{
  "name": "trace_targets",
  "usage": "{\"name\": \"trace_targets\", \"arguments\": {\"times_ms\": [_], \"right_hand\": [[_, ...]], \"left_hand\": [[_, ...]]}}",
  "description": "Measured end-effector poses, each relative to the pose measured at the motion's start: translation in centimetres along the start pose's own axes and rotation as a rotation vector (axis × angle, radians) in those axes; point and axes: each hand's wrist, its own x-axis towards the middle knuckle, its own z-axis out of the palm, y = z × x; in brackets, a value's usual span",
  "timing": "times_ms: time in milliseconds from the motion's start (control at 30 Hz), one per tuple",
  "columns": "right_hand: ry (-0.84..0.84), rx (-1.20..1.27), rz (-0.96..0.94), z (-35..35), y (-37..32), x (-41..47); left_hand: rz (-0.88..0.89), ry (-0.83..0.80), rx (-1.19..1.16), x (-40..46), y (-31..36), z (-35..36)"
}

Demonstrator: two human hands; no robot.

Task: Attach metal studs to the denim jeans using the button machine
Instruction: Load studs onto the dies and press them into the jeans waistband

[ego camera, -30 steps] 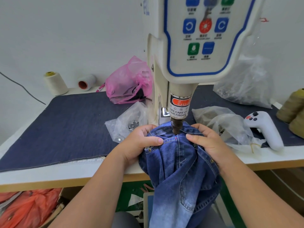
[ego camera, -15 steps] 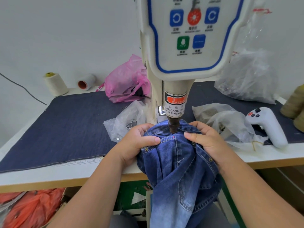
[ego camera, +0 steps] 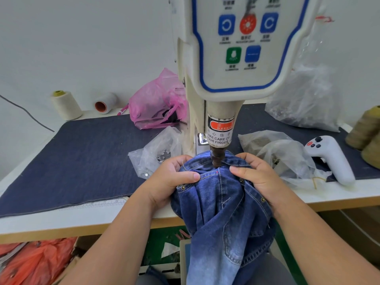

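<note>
The blue denim jeans (ego camera: 224, 206) hang over the table's front edge, their top bunched under the button machine (ego camera: 242, 58). The machine's dark punch (ego camera: 217, 159) is down on the denim near a seam. My left hand (ego camera: 174, 177) grips the fabric left of the punch, thumb on top. My right hand (ego camera: 255, 175) grips it on the right, thumb pointing at the punch. Small metal studs (ego camera: 262, 199) sit along the pocket edges. A clear bag of studs (ego camera: 158, 155) lies to the left of the machine.
A dark denim mat (ego camera: 82, 161) covers the white table (ego camera: 61, 219). A pink bag (ego camera: 156, 103) and thread cones (ego camera: 65, 104) stand at the back left. Clear bags (ego camera: 281, 153), a white controller (ego camera: 331, 159) and olive thread cones (ego camera: 368, 130) are on the right. Orange plastic (ego camera: 35, 262) lies under the table.
The view has shifted slightly. Both hands keep their grip on the denim beside the punch, which stays down on the fabric.
</note>
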Motion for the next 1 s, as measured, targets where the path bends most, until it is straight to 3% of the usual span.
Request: {"name": "trace_targets", "arguments": {"times_ms": [1000], "right_hand": [[-0.021,0.080,-0.029,-0.03,0.09,-0.17]], "left_hand": [[0.001,-0.020,0.002,0.03,0.13,-0.03]]}}
